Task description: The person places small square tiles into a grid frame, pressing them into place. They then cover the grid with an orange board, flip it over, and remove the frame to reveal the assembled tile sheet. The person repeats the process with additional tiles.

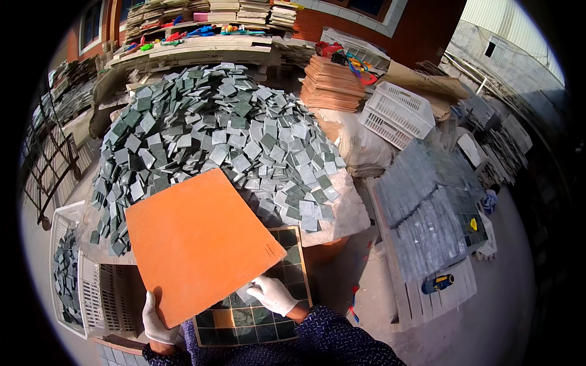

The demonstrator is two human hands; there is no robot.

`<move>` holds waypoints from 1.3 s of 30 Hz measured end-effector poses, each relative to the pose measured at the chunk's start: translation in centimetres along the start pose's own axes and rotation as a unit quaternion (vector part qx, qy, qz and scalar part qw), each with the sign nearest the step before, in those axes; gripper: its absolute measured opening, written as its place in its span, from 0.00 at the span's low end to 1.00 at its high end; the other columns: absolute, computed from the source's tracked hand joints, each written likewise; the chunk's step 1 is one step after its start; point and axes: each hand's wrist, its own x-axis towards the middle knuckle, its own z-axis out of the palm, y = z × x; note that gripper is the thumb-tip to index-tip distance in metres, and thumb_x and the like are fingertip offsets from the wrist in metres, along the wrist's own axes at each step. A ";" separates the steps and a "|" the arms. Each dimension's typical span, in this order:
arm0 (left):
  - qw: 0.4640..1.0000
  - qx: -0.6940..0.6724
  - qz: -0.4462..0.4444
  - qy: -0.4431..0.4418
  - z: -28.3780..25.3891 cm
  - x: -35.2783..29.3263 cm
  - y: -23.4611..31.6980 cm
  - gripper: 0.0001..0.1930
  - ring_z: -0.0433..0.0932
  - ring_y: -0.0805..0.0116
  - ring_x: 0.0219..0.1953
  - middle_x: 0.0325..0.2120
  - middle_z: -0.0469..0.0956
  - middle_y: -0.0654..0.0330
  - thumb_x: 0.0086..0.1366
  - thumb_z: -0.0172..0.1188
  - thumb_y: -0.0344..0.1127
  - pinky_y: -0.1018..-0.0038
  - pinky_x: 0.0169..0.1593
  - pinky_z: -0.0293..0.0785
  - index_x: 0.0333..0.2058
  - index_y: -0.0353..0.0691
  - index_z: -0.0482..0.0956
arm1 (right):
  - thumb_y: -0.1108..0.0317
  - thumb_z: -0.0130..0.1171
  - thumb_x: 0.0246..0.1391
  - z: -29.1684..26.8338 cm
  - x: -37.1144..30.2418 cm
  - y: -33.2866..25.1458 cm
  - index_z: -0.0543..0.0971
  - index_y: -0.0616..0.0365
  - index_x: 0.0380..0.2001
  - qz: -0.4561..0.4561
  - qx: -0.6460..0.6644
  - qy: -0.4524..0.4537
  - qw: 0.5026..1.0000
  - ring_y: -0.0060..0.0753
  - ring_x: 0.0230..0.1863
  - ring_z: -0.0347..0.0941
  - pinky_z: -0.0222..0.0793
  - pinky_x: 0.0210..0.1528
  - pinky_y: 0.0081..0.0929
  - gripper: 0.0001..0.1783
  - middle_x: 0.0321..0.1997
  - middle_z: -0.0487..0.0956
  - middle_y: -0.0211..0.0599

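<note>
A large square orange board (198, 247) is tilted up in front of me. My left hand (156, 323), in a white glove, grips its lower left corner with the thumb on top. Below the board lies a wood-framed grid tray (303, 268), partly hidden, with dark green square tiles (266, 333) in its compartments. One compartment shows a bare tan base (224, 319). My right hand (274, 295), also in a white glove, is over the tray at the board's lower right edge. Its fingers are closed on a pale grey tile (246, 297), partly covered by the board.
A big heap of loose grey-green tiles (201, 128) covers the worktable (348, 207). White crates (91, 293) stand at left, one containing tiles. To the right, stacked tile sheets (421, 213) and a blue-and-yellow tool (437, 283) rest on a pallet. Orange boards (331, 85) are piled behind.
</note>
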 end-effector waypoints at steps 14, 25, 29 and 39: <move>0.990 0.117 -0.074 -0.024 -0.3 0.1 -0.1 0.34 0.68 0.52 0.59 0.61 0.64 0.49 0.67 0.54 0.48 0.56 0.56 0.71 0.65 0.38 0.54 | 0.68 0.59 0.52 -14.1 7.4 9.1 0.76 0.60 0.45 0.040 0.143 0.240 0.959 0.19 0.27 0.71 0.70 0.24 0.19 0.17 0.32 0.77 0.31; 0.991 0.133 -0.017 -0.004 -3.8 1.8 -2.3 0.37 0.69 0.52 0.58 0.59 0.66 0.51 0.60 0.61 0.42 0.57 0.59 0.68 0.64 0.37 0.55 | 0.55 0.69 0.42 -19.3 19.8 7.1 0.77 0.55 0.46 -0.064 -0.373 0.323 0.867 0.51 0.55 0.66 0.63 0.56 0.43 0.27 0.52 0.73 0.44; 0.991 0.128 -0.023 -0.013 -2.8 2.4 -2.5 0.38 0.67 0.51 0.59 0.59 0.66 0.50 0.60 0.61 0.42 0.57 0.60 0.67 0.64 0.36 0.55 | 0.40 0.71 0.34 -19.3 23.2 6.6 0.77 0.54 0.47 0.035 -0.433 0.273 0.858 0.51 0.63 0.57 0.58 0.61 0.48 0.39 0.60 0.68 0.42; 0.995 0.097 -0.027 0.010 -4.1 2.1 -2.7 0.37 0.69 0.50 0.58 0.59 0.66 0.49 0.60 0.61 0.41 0.56 0.58 0.69 0.63 0.33 0.56 | 0.73 0.63 0.38 -20.5 20.9 6.5 0.74 0.55 0.33 -0.165 -0.318 0.283 0.890 0.53 0.55 0.66 0.62 0.59 0.43 0.15 0.53 0.72 0.48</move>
